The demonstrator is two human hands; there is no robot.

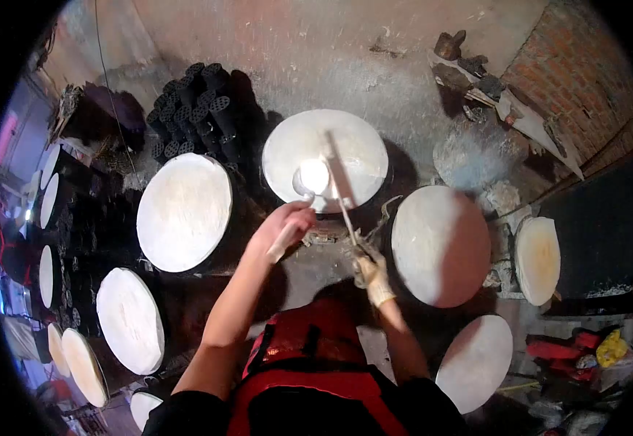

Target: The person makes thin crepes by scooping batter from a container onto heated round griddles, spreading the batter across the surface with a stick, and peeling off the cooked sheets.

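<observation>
I see left fingers (302, 219), nearer white disc (291, 142), wrapped round ladle (313, 176) — long axis ahead, slightly right; right fingers (365, 263) closed round stick (347, 216) alongside.

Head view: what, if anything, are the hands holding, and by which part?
The left hand holds a ladle by its handle; the right hand holds a stick by the end nearer the person.

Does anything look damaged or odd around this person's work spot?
Yes: the wall straight ahead is blotchy and scuffed, so it looks worn. Also, only the right hand wears a glove; the left hand is bare, which seems mismatched.
</observation>
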